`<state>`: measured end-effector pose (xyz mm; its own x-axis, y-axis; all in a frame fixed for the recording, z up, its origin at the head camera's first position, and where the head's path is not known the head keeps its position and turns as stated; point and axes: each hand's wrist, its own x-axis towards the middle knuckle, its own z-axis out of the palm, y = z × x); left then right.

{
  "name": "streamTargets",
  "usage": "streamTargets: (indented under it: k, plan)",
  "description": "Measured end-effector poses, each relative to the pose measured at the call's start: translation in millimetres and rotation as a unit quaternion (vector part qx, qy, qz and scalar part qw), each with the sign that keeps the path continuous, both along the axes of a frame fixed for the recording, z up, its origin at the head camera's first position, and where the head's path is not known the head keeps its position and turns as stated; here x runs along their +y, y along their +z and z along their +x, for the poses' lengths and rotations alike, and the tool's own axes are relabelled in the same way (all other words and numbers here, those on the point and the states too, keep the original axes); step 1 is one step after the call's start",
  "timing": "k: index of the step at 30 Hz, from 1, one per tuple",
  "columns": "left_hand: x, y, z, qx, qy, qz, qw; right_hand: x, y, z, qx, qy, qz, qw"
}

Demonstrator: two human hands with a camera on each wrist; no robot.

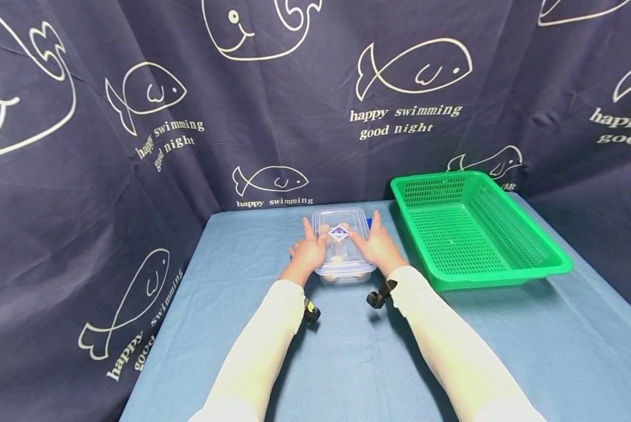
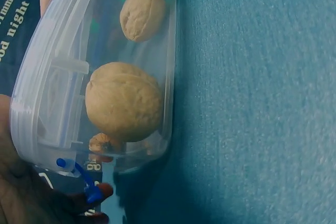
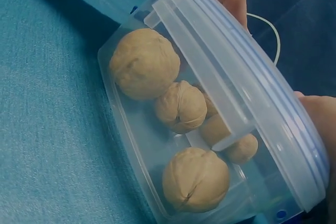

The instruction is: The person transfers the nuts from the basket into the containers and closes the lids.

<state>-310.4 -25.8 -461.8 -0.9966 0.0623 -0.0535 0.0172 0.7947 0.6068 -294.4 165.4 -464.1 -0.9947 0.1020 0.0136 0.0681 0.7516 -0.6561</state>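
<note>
A clear plastic food container (image 1: 353, 256), its lid on, rests on the table with several walnuts (image 3: 195, 180) inside. My left hand (image 1: 308, 253) grips its left side, thumb lying on the lid near a diamond-shaped label (image 1: 339, 233). In the left wrist view, a blue latch (image 2: 92, 190) sticks out from the container's side, and fingertips are right at it. My right hand (image 1: 381, 246) holds the right side, with its thumb on the lid and its index finger stretched along the edge. Another bit of blue latch (image 1: 369, 223) shows beside that finger.
A green plastic basket (image 1: 497, 275) with perforated walls stands to the right of the container. Blue cloth covers the table (image 1: 336, 357). Dark curtains (image 1: 315, 117) with white fish prints hang behind and at both sides.
</note>
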Motion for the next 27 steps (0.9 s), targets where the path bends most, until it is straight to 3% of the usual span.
streamTargets:
  k: [6, 11, 15, 20, 23, 27]
  plan:
    - [5, 5.0, 0.4, 0.030, 0.014, -0.039, 0.9987, -2, 4.8, 0.6, 0.019, -0.006, 0.038, 0.999]
    - [6, 1.5, -0.8, 0.055, -0.010, -0.074, 0.9957, -3, 1.5, -2.0, 0.034, 0.013, 0.056, 0.998]
    - [3, -2.7, -2.0, 0.069, -0.037, -0.078, 0.9939, -2, -4.8, -6.6, 0.061, 0.058, 0.025, 0.996]
    - [-6, -7.1, -5.0, 0.078, -0.085, -0.022, 0.9931, -1, -5.7, -10.5, 0.091, 0.126, -0.005, 0.988]
    - [-9, -8.8, -4.0, 0.071, -0.101, 0.027, 0.9919, -3, -4.1, -9.0, 0.084, 0.141, -0.009, 0.986]
    - [-9, -6.1, -0.9, 0.066, -0.113, 0.026, 0.9911, -8, -0.7, -7.7, 0.067, 0.150, -0.007, 0.986]
